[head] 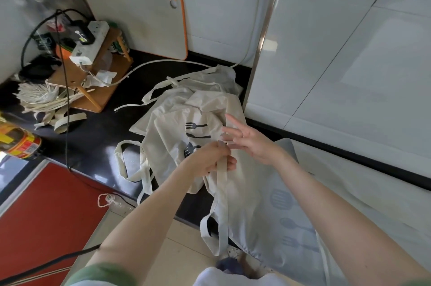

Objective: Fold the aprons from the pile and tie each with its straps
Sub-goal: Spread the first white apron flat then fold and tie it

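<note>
A pile of cream aprons with dark fork and spoon prints lies on the black counter. One apron hangs over the counter's front edge toward me, printed side down. My left hand is shut on this apron's cream strap, which drops down in a loop below the edge. My right hand hovers just beside it with fingers spread, holding nothing. Loose straps trail left of the pile.
A small wooden stand with a power strip and black cables sits at the back left. A cutting board with an orange rim leans on the wall. A white cabinet stands at right. A yellow-red jar is at far left.
</note>
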{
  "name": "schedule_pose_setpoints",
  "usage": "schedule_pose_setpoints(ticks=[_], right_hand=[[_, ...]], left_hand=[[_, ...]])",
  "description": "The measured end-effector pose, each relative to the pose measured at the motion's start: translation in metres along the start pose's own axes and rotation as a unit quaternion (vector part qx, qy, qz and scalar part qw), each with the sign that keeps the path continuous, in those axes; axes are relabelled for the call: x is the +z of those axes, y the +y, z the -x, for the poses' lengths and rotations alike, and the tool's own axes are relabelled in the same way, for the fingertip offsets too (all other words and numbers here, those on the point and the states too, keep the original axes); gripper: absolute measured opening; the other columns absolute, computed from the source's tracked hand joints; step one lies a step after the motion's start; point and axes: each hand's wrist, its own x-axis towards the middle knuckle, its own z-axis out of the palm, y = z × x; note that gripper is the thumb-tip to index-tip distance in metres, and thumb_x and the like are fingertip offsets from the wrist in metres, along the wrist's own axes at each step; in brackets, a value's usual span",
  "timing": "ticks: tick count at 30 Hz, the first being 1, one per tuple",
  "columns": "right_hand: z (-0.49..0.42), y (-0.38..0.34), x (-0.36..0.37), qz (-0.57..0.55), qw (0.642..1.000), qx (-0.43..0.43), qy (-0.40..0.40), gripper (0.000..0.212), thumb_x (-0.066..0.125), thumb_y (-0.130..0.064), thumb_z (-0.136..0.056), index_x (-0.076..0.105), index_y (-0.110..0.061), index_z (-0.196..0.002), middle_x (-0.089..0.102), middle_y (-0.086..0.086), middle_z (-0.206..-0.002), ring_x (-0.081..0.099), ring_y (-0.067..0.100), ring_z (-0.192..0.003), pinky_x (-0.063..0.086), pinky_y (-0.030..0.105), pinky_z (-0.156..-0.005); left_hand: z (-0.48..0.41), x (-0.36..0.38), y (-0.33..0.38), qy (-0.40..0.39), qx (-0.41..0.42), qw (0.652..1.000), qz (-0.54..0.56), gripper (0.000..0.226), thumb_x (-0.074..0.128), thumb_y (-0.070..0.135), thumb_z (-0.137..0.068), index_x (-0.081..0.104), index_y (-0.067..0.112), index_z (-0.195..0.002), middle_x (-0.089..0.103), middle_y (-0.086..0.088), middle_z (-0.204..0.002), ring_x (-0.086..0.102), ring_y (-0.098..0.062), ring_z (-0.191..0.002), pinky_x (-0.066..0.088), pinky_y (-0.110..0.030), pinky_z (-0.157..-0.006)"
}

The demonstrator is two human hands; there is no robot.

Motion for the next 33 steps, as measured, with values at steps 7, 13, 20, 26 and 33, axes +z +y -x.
schedule_pose_setpoints(ticks=[7, 13, 20, 26, 33], right_hand=[[-0.014, 0.011, 0.015, 0.281, 0.96, 0.013, -0.005, 0.07, 0.041, 0.007, -0.091, 0.029, -0.03, -0.149, 0.027, -0.002, -0.155, 0.024, 0.011, -0.143, 0.022, 0.007, -0.097], [-0.03, 0.028, 0.024, 0.4, 0.915, 0.055, 0.022, 0.091, 0.065, -0.02, -0.086, 0.005, -0.031, -0.154, -0.005, 0.0, -0.162, -0.001, 0.019, -0.149, 0.009, 0.033, -0.118], [-0.034, 0.06, 0.015, 0.445, 0.891, 0.09, 0.004, 0.103, 0.071, -0.029, -0.084, -0.005, -0.034, -0.153, -0.02, -0.002, -0.16, -0.009, 0.019, -0.149, 0.0, 0.039, -0.119], [-0.042, 0.065, 0.029, 0.435, 0.899, 0.046, -0.011, 0.092, 0.067, -0.021, -0.086, 0.006, -0.029, -0.155, -0.014, -0.004, -0.161, 0.001, 0.023, -0.149, 0.023, 0.037, -0.116], [-0.032, 0.054, 0.02, 0.413, 0.908, -0.017, 0.07, 0.066, 0.049, -0.017, -0.097, 0.019, -0.031, -0.153, 0.006, -0.01, -0.161, 0.009, 0.016, -0.144, 0.015, 0.03, -0.115]], left_hand=[[0.005, -0.053, 0.019, 0.079, 0.073, 0.917, -0.383, 0.017, 0.054, 0.019, -0.094, 0.066, 0.012, -0.104, 0.067, -0.006, -0.077, 0.064, -0.02, -0.066, 0.051, -0.032, -0.061], [0.004, -0.089, 0.015, 0.214, 0.019, 0.792, -0.571, 0.041, 0.048, 0.006, -0.091, 0.047, 0.016, -0.131, 0.055, -0.008, -0.115, 0.051, -0.022, -0.098, 0.047, -0.032, -0.076], [0.012, -0.13, 0.001, 0.386, -0.097, 0.764, -0.508, 0.031, 0.036, 0.027, -0.099, 0.051, 0.009, -0.079, 0.053, -0.005, -0.073, 0.053, -0.023, -0.067, 0.041, -0.031, -0.056], [0.002, -0.134, 0.012, 0.394, -0.06, 0.87, -0.292, 0.027, 0.038, 0.011, -0.095, 0.051, -0.007, -0.111, 0.068, -0.016, -0.081, 0.066, -0.029, -0.066, 0.056, -0.034, -0.063], [-0.02, -0.06, 0.012, 0.346, -0.012, 0.848, -0.401, 0.06, 0.051, 0.016, -0.091, 0.019, -0.002, -0.139, 0.046, -0.023, -0.12, 0.049, -0.039, -0.114, 0.042, -0.037, -0.092]])
